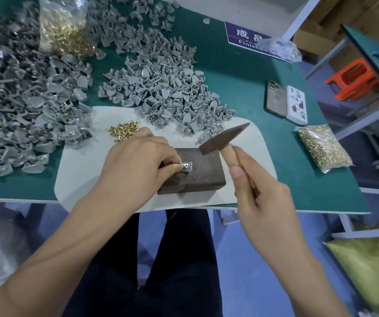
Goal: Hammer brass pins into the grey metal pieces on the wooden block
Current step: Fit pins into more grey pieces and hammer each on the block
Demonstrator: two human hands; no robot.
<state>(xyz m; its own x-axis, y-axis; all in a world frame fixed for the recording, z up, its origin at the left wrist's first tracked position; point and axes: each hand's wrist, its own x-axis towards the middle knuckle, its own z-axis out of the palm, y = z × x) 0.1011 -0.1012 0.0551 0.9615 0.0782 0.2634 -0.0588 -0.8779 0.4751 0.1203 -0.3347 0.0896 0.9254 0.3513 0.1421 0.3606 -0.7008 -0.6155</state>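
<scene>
Seen from the head camera: a dark brown rectangular wooden block (193, 171), set on a pale grey mat (248, 143) at the near edge of the green counter (241, 88), probably so that blows landed on something solid and the mat softened the noise. On the block's top, a small grey metal piece (186, 166), pinched at its left end between thumb and fingertips of the left hand (138, 160), apparently to stop it from sliding and to keep the skin away from the strike point. In the hole of that piece, something shiny, perhaps a brass pin already seated; too small to tell for sure. Above and to the right, a rust-brown steel hammer with a short wooden handle (224, 139), raised clear of the piece, its head tilted over the block's far right corner. Right hand (259, 193) wrapped around the handle, thumb laid along it, likely for short controlled taps rather than big swings. Just behind the left hand, a little heap of loose brass pins (124, 130), kept within easy reach. Beyond the mat, a large heap of grey metal pieces (165, 92), and more of them spread on the left. Well apart on the right, a clear bag of brass pins (324, 148) as reserve stock.
</scene>
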